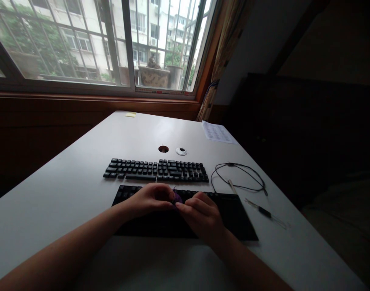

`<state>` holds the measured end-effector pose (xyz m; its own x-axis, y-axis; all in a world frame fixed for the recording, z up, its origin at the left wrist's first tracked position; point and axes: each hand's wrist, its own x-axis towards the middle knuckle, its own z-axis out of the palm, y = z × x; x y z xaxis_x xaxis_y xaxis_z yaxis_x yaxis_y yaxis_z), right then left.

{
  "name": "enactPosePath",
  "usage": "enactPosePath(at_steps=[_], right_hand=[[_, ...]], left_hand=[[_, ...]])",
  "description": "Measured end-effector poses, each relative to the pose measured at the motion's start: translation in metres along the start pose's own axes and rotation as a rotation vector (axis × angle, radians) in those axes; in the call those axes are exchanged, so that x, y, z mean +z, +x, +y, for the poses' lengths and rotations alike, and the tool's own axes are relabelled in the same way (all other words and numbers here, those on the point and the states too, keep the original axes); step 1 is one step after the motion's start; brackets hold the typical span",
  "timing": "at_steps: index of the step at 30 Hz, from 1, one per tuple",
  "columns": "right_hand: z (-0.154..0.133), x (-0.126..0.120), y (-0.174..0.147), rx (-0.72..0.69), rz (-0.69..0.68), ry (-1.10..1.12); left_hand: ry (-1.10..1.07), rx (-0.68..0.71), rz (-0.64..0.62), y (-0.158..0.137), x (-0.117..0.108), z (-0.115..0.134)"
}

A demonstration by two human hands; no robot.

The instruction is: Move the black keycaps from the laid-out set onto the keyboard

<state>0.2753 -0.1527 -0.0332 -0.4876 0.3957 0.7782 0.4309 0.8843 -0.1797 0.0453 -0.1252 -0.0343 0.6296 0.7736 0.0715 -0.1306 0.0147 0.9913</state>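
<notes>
On the worktop [66,182], the left hand [150,197] pinches a small purple item [178,197] (too blurred to identify) over a black keyboard [172,225]; the right hand [204,210] grips it too. A slim tool [264,211] lies near the worktop's right edge.

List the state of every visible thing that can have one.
Left hand, pinching small purple thing
Right hand, closed on purple thing
Keyboard, flat, partly hidden
Keycaps, laid out in rows
Cable, looped
Desk hole, uncovered
Round cover, off, beside hole
Wire tool, unheld
Curtain, gathered aside
Window, open or shut unclear
</notes>
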Motion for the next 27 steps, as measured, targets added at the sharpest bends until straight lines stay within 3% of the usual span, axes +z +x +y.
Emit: enactPosePath(at_steps=[8,11,17,27], right_hand=[[0.006,-0.003,-0.001,0.067,0.093,0.016],[0.006,-0.006,0.000,0.101,0.116,0.008],[0.006,-0.007,0.001,0.170,0.116,-0.021],[0.004,-0.001,0.002,0.200,0.151,0.032]], left_hand=[[0.078,0.195,0.143,0.001,0.006,0.003],[0.084,0.195,0.164,0.001,0.006,0.003],[0.052,0.160,0.066,0.001,0.005,-0.002],[0.152,0.140,0.078,0.000,0.003,-0.007]])
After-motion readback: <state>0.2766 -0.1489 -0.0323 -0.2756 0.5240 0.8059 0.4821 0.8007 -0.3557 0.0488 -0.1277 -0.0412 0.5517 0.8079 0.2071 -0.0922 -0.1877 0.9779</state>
